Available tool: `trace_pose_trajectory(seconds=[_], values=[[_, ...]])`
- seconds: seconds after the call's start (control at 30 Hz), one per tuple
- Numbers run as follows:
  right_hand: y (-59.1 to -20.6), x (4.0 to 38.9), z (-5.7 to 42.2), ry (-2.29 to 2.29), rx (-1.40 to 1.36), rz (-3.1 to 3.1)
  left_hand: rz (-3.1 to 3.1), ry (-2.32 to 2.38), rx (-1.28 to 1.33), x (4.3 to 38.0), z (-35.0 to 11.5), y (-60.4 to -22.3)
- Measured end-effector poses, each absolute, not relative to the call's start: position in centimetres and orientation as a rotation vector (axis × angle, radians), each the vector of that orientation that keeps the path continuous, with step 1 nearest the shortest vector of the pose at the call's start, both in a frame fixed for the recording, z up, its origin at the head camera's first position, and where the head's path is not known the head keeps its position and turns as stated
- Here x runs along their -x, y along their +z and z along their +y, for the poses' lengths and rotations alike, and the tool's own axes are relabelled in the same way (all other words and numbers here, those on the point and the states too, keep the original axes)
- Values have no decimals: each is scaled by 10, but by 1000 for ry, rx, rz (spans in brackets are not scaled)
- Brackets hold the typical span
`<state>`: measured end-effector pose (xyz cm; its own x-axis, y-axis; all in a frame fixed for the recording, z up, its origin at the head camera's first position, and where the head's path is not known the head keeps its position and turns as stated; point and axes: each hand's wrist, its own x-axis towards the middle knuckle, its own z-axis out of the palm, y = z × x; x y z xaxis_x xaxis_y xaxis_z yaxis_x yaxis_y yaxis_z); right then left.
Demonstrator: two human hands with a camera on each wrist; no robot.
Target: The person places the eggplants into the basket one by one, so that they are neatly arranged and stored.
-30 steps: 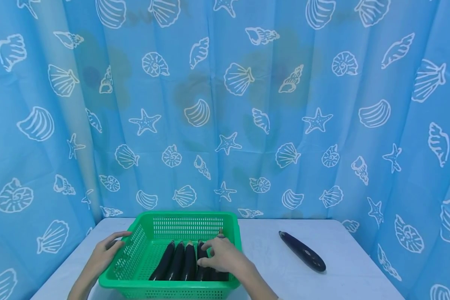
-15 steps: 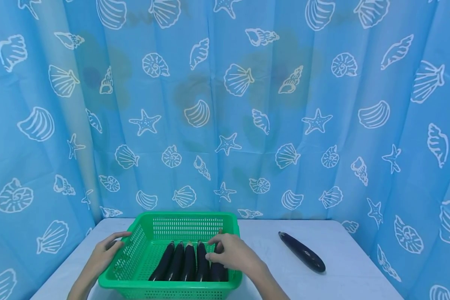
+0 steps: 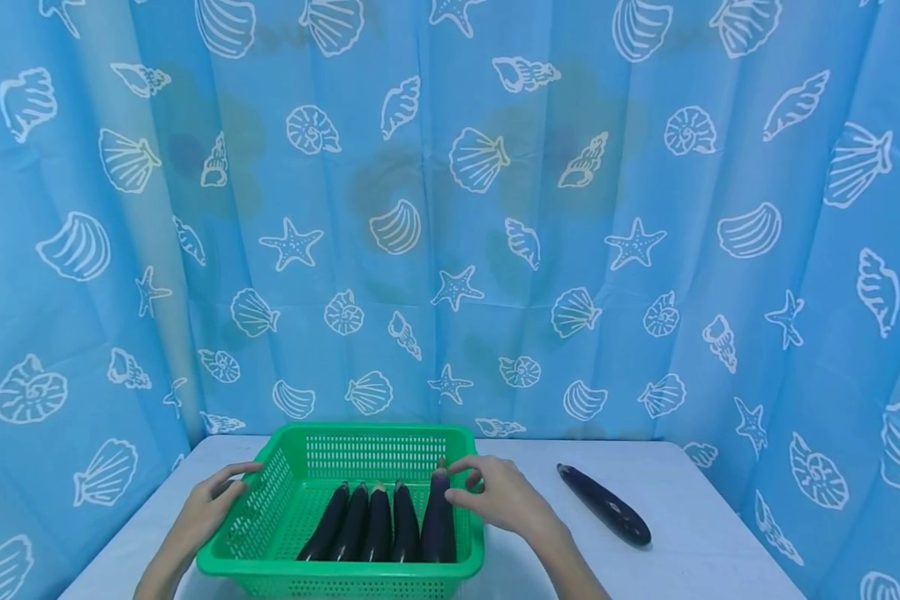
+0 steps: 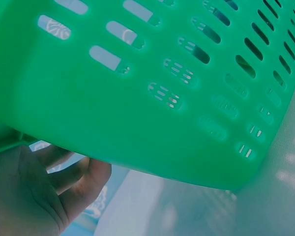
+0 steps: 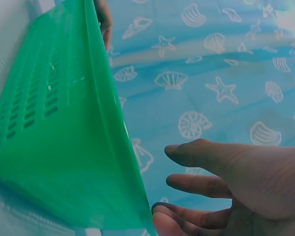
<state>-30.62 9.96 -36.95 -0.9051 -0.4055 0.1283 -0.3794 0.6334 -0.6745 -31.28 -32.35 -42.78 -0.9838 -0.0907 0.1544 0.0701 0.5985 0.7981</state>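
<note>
Several dark purple eggplants [image 3: 378, 523] lie side by side in a green plastic basket [image 3: 285, 568], stems toward the far wall. The rightmost eggplant [image 3: 438, 521] lies along the basket's right side. Above the right rim, my right hand [image 3: 506, 496] has its fingers loosely bent and apart, fingertips close to that eggplant's upper end. In the right wrist view the right hand [image 5: 236, 182] holds nothing. My left hand [image 3: 208, 508] holds the basket's left rim, as the left wrist view also shows, its fingers [image 4: 91, 182] bent at the rim.
A single eggplant [image 3: 606, 505] lies slanted on the white-covered table [image 3: 525, 467], right of the basket. Behind and at both sides hangs a blue curtain [image 3: 450, 233] with white shells and starfish.
My right hand has moved right, from over the eggplants to the basket's right rim, uncovering the rightmost eggplant. The left hand and basket have stayed in place.
</note>
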Motion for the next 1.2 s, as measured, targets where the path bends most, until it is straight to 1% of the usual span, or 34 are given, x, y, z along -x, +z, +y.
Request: trace_pose_trajectory(seconds=[0.23, 0.9, 1.2], values=[[-378, 312, 119, -1208, 630, 2804, -2644, -1347, 6, 312, -324, -429], [-404, 320, 151, -1116, 504, 2869, -2635, -1357, 11, 312, -324, -430], [-407, 322, 163, -1147, 457, 2863, -2636, -1329, 37, 312, -326, -429]])
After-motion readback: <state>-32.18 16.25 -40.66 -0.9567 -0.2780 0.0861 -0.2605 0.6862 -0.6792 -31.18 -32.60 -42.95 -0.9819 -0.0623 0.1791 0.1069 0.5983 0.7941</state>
